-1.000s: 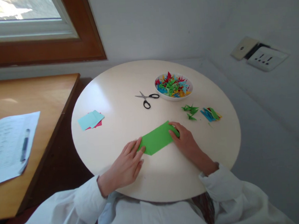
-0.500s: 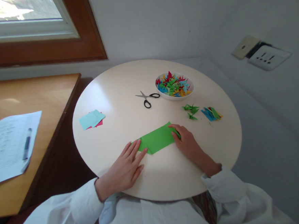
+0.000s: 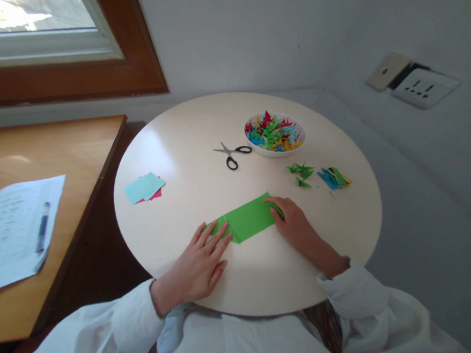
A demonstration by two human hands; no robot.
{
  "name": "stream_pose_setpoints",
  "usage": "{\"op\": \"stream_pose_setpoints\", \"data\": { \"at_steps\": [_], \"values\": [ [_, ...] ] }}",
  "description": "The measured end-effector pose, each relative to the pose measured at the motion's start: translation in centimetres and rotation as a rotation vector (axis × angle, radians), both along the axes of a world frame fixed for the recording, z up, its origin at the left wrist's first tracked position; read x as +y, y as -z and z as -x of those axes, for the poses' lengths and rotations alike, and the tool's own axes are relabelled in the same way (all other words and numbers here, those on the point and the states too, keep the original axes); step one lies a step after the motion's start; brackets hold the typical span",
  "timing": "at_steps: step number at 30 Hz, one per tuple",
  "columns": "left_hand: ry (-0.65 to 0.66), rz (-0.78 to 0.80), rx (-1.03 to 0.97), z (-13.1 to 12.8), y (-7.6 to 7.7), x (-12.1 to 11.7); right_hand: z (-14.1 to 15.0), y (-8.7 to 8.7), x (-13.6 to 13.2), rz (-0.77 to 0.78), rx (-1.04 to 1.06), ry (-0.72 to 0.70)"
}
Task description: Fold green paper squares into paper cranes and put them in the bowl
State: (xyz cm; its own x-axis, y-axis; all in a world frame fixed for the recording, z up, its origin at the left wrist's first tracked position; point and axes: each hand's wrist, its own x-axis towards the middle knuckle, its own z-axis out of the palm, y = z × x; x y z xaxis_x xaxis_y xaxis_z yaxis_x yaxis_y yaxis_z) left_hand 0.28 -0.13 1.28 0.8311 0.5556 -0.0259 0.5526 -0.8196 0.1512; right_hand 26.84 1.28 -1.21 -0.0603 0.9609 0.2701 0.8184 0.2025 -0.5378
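A strip of green paper [image 3: 249,219] lies slantwise on the round white table [image 3: 189,201], with a crease near its left end. My left hand [image 3: 199,262] rests on that end, fingers spread and pressing the paper flat. At the opposite end my right hand [image 3: 293,223] is closed on the paper, its edge curled up between thumb and fingers. Beyond the right hand lie several small folded green paper cranes [image 3: 301,173]. A stack of coloured paper pieces [image 3: 334,178] is beside them.
At the back stands a white bowl [image 3: 276,153] full of colourful paper cranes. Opened scissors [image 3: 229,154] lie left of it. Light-blue paper squares [image 3: 144,187] sit at the table's left. A wooden desk [image 3: 72,155] holds written sheets [image 3: 13,229] and a pen [image 3: 43,227].
The fingers of my left hand have shifted slightly on the left end, showing more of the crease. My right hand and the paper stay almost where they were.
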Motion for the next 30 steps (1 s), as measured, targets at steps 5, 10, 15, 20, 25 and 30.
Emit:
{"op": "stream_pose_setpoints", "data": {
  "at_steps": [5, 10, 15, 20, 25, 30],
  "values": [
    [-0.009, 0.0, -0.02, 0.05, 0.18, -0.07, -0.13, -0.09, -0.1, 0.003, 0.003, -0.016],
    [0.0, 0.001, -0.03, 0.12, 0.16, -0.03, -0.19, 0.14, -0.07, 0.002, 0.021, 0.021],
    [0.018, -0.004, -0.012, 0.19, 0.15, 0.01, -0.22, 0.39, -0.19, -0.011, -0.006, 0.031],
    [0.015, -0.001, -0.019, 0.23, 0.17, 0.02, -0.33, 0.3, -0.42, -0.005, -0.012, -0.021],
    [0.015, 0.0, -0.015, 0.24, 0.16, 0.01, -0.44, 0.26, -0.45, -0.013, 0.011, -0.002],
    [0.021, -0.005, -0.032, 0.28, 0.2, 0.01, -0.48, 0.14, -0.59, -0.006, 0.045, 0.039]
  ]
}}
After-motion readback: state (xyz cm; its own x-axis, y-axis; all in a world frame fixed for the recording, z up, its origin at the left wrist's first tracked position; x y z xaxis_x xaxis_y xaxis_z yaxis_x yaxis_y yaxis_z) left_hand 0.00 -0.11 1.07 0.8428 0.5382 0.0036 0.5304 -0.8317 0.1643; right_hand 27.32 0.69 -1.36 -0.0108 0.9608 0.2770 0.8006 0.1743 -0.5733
